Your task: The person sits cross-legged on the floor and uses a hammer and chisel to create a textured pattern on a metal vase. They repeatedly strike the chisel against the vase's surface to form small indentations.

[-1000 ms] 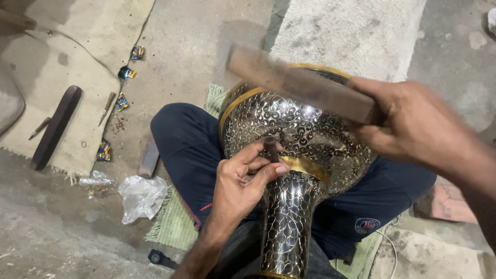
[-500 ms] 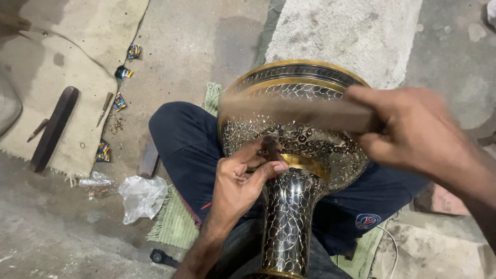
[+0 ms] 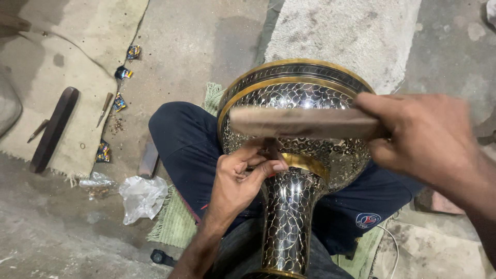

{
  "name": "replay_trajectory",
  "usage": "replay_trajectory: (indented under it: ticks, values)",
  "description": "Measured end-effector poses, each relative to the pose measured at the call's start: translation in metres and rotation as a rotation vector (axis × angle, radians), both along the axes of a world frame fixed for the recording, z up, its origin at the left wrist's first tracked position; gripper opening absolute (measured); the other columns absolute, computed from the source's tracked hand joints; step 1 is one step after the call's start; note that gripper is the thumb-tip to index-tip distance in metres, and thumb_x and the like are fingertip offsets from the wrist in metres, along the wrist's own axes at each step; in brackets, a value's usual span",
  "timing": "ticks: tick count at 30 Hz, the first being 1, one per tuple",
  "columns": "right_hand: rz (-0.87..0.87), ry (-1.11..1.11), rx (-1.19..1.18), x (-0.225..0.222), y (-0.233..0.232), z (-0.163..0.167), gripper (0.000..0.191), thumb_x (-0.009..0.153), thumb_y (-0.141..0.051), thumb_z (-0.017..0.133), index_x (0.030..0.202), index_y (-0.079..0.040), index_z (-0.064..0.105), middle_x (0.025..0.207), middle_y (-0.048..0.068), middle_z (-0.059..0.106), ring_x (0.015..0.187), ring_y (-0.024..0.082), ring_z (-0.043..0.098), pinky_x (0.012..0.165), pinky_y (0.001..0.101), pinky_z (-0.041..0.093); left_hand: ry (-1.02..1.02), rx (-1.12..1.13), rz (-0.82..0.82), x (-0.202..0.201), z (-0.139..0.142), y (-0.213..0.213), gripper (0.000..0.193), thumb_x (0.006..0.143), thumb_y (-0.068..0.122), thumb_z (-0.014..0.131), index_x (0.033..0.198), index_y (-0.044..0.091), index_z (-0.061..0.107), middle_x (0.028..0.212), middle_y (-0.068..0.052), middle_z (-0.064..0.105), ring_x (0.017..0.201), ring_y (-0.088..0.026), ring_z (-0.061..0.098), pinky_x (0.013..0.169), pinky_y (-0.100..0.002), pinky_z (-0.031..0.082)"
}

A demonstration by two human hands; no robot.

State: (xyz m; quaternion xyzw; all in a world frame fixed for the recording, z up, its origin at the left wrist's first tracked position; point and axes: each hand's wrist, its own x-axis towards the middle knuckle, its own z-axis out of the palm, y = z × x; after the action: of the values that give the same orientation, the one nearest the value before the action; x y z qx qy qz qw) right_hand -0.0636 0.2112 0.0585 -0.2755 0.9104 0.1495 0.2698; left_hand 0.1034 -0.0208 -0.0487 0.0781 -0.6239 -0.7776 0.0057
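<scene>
My right grip (image 3: 423, 137) clamps a wooden bat (image 3: 305, 123) over the vase (image 3: 294, 155) lying across my lap; my left grip (image 3: 243, 178) pinches a small chisel (image 3: 268, 147) against its engraved belly.

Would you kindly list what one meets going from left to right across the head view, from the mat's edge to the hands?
Long dark wooden bar → small chisel-like tool → crumpled plastic bag → left hand pinching a small tool against the engraved metal vase → right hand gripping a flat wooden beater.
</scene>
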Motion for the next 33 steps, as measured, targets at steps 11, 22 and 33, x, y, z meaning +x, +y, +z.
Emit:
replay_trajectory:
  ticks: [11, 22, 33]
  values:
    - [-0.009, 0.133, 0.183, 0.006, 0.014, -0.001, 0.028, 0.095, -0.025, 0.065, 0.124, -0.027, 0.063, 0.075, -0.006, 0.064, 0.051, 0.006, 0.058, 0.047, 0.0235, 0.049, -0.009, -0.003, -0.028, -0.001, 0.0, -0.003, 0.037, 0.095, 0.004, 0.072, 0.131, -0.004, 0.065, 0.099, -0.012, 0.08, 0.092, -0.017, 0.079, 0.084, -0.03, 0.068]
    - [-0.185, 0.012, -0.119, 0.007, 0.029, -0.008, 0.028, 0.094, -0.017, 0.065, 0.121, -0.025, 0.068, 0.073, -0.003, 0.067, 0.053, 0.009, 0.057, 0.045, 0.0251, 0.051, 0.029, -0.005, -0.064, -0.001, -0.004, -0.007, 0.021, 0.098, 0.001, 0.07, 0.118, -0.005, 0.068, 0.101, -0.012, 0.081, 0.095, -0.017, 0.08, 0.086, -0.031, 0.069]
    - [-0.125, 0.05, 0.117, 0.005, 0.016, 0.003, 0.031, 0.092, -0.028, 0.068, 0.123, -0.027, 0.064, 0.075, -0.004, 0.069, 0.055, 0.009, 0.065, 0.051, 0.0265, 0.054, 0.149, 0.049, 0.077, -0.004, 0.014, 0.012, 0.029, 0.098, -0.001, 0.071, 0.127, -0.001, 0.066, 0.105, -0.014, 0.079, 0.097, -0.018, 0.081, 0.089, -0.031, 0.071]
